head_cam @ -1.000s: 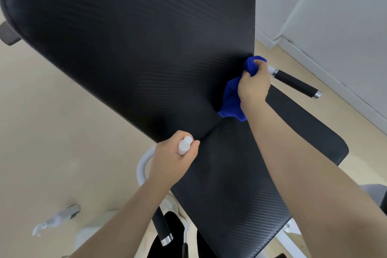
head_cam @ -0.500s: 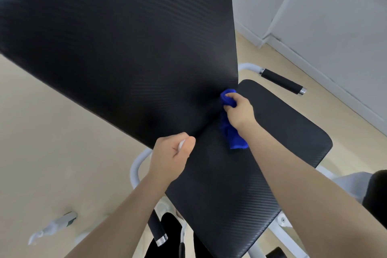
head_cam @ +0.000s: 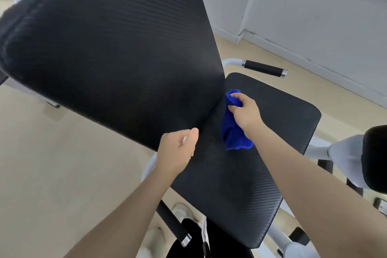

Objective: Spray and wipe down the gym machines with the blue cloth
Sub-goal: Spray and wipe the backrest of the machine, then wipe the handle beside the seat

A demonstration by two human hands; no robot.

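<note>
On seat pad (head_cam: 261,132) | right hand (head_cam: 245,114) grips blue cloth (head_cam: 233,132) | left hand (head_cam: 178,151) grips white object (head_cam: 184,139)

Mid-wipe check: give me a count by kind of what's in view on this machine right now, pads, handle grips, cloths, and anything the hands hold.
Black pads: 3, the back pad, the seat pad, a side pad
Black handle grips: 2, far, near
Blue cloth: 1, held by the right hand
White object, mostly hidden: 1, in the left hand
Total: 7
</note>
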